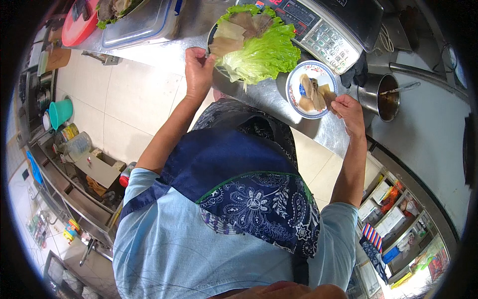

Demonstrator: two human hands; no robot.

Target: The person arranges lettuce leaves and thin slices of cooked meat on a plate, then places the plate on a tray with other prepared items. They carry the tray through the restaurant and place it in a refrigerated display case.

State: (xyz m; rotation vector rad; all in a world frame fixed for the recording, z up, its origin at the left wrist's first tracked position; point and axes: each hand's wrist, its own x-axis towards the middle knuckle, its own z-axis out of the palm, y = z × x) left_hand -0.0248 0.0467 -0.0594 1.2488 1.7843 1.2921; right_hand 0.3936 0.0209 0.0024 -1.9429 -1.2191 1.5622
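Observation:
Green lettuce leaves (267, 56) lie over a plate at the edge of a steel table. Thin brownish food slices (228, 39) rest on the leaves' left and upper part. My left hand (200, 69) is at the plate's left rim, thumb and fingers pinched together; whether it holds the rim or a slice cannot be told. On the right, a white bowl with a patterned blue rim (292, 101) holds several similar slices (315, 98). My right hand (347, 108) pinches a darker slice (330, 100) at the bowl's right side.
A digital scale (328, 46) stands behind the bowl. To the right is a steel pot (379, 98) with a utensil in it, beside a dark cloth (354, 71). A lidded plastic container (140, 26), a red board (80, 24) and another lettuce-lined plate (117, 13) occupy the upper left.

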